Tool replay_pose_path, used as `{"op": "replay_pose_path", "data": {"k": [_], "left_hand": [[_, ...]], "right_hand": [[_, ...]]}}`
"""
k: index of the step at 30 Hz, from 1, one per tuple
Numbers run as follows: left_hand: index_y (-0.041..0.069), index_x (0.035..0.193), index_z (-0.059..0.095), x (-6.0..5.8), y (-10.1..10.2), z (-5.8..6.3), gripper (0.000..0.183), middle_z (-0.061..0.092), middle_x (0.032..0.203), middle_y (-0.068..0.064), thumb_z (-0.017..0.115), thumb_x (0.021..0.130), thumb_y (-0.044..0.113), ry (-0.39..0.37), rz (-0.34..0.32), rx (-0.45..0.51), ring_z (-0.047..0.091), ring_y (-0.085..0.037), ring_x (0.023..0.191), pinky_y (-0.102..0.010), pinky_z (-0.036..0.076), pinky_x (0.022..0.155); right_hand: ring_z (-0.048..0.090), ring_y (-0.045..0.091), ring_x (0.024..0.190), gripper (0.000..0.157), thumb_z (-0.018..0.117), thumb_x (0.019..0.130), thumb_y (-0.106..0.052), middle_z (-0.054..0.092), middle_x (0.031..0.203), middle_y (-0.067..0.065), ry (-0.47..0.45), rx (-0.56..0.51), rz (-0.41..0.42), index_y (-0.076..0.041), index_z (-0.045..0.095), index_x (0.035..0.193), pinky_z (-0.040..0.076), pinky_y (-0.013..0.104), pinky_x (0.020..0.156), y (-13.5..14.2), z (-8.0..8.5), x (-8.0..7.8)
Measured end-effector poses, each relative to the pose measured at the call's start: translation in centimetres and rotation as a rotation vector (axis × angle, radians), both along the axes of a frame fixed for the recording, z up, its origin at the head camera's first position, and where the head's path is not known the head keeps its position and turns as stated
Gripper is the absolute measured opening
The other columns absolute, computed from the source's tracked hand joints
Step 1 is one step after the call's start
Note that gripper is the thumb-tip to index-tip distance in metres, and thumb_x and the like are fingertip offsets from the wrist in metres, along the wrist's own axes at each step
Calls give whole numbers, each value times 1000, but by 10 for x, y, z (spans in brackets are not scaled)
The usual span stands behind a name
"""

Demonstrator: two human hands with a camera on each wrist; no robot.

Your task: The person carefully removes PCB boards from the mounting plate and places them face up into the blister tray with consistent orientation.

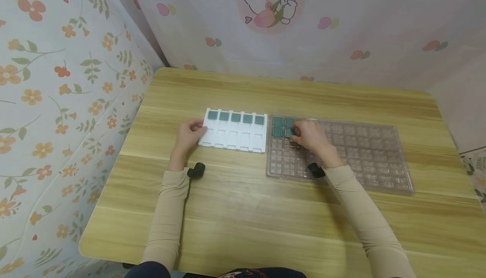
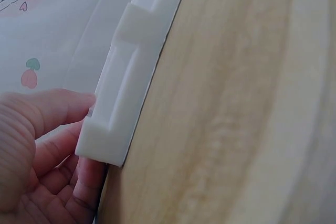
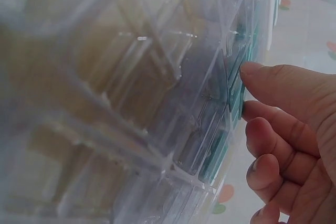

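My left hand [image 1: 187,137] holds the left edge of a white plastic tray [image 1: 232,139], its thumb at the top edge in the left wrist view. A row of small green square boards [image 1: 236,117] fills the tray's far pockets; the near pockets hold none. To the right lies a clear plastic tray [image 1: 364,151] with many compartments. My right hand [image 1: 314,137] is over its far left part, where a few more green boards [image 1: 278,121] sit. Thumb and forefinger pinch one green square board [image 3: 236,85] by its edges, at the tray's surface.
Both trays lie side by side on a wood-grain table [image 1: 243,210]. A black wrist camera [image 1: 196,171] sits at the left cuff, another [image 1: 316,170] at the right, over the clear tray's near edge. Patterned curtains [image 1: 296,54] hang behind and at the left.
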State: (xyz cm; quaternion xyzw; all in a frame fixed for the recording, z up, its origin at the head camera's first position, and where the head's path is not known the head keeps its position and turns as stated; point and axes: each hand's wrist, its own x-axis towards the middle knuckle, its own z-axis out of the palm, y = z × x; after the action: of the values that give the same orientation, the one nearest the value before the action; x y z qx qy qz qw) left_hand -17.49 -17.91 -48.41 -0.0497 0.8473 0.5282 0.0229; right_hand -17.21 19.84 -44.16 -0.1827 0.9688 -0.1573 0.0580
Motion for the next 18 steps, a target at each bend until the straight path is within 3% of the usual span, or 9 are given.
{"op": "replay_pose_path", "data": {"k": [7,18], "left_hand": [[-6,112,63,0,0,0,30,62,99,-20,65,86,9,-3,0,-2,56,-27,88,-26,43,73],[-8,111,63,2,2,4,29,63,99,-23,65,85,4,34,-8,-21,58,-29,87,-22,43,71]], "right_hand": [[49,18,59,26,74,80,-14,55,66,3,-1,6,3,2,67,101,42,36,59,1,0,-1],[49,17,57,25,74,79,-15,55,64,1,35,29,13,-1,69,99,39,34,53,1,0,-1]]}}
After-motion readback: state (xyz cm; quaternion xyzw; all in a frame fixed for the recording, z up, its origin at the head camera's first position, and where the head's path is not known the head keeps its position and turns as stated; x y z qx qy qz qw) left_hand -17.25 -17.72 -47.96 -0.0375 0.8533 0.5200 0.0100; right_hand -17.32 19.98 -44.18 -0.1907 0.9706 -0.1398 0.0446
